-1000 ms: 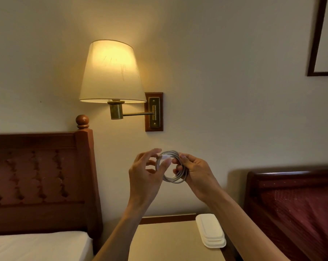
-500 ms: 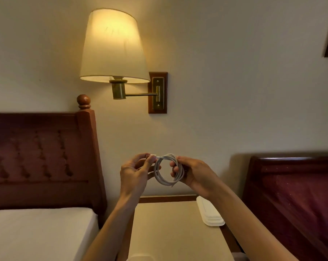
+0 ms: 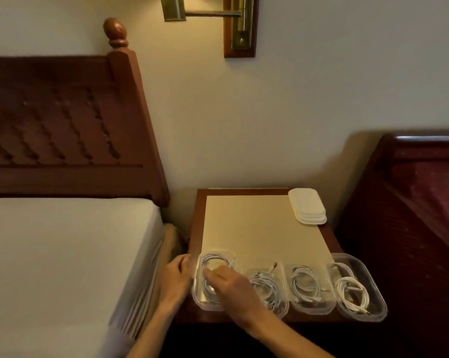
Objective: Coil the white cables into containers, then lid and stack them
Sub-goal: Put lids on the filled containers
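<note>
Four clear containers sat in a row along the near edge of the nightstand (image 3: pixel 257 218), each with a coiled white cable inside. The right hand (image 3: pixel 231 285) was reaching into the leftmost container (image 3: pixel 200 298), fingertips pressed down on the coiled cable (image 3: pixel 213 259) in there, though honestly it was too blurry to tell if it was pinching it. The left hand (image 3: pixel 175 277) rested loosely curled just beside that container, holding nothing. A stack of white lids (image 3: pixel 307 206) sat at the far right corner.
</note>
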Demonstrator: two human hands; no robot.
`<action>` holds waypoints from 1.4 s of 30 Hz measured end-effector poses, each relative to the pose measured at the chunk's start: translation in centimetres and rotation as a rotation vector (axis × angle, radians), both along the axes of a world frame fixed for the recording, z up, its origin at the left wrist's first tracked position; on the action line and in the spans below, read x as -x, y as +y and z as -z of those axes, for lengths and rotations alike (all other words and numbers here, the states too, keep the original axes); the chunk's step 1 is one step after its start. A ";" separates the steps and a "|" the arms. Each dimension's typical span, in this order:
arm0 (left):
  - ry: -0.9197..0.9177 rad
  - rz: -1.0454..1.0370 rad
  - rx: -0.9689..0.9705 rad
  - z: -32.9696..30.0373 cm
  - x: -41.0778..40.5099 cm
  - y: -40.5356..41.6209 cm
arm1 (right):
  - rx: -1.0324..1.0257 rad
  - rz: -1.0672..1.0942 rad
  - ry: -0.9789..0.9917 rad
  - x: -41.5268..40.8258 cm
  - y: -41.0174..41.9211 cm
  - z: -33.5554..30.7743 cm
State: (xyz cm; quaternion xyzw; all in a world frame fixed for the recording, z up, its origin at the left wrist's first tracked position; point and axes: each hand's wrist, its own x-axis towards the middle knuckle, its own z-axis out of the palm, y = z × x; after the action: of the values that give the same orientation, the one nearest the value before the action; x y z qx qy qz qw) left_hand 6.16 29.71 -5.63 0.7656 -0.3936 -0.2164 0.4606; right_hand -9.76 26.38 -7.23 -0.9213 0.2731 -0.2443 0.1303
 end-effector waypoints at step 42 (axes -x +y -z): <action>0.038 0.017 0.025 9.0 2.0 -0.5 | -0.240 1.005 0.371 13.0 -26.7 2.7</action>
State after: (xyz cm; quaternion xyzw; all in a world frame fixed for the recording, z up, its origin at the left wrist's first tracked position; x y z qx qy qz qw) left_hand 4.20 29.19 -14.66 0.7521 -0.3941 -0.2300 0.4755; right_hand -22.74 -0.35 -9.89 -0.6838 0.7238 -0.0772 0.0514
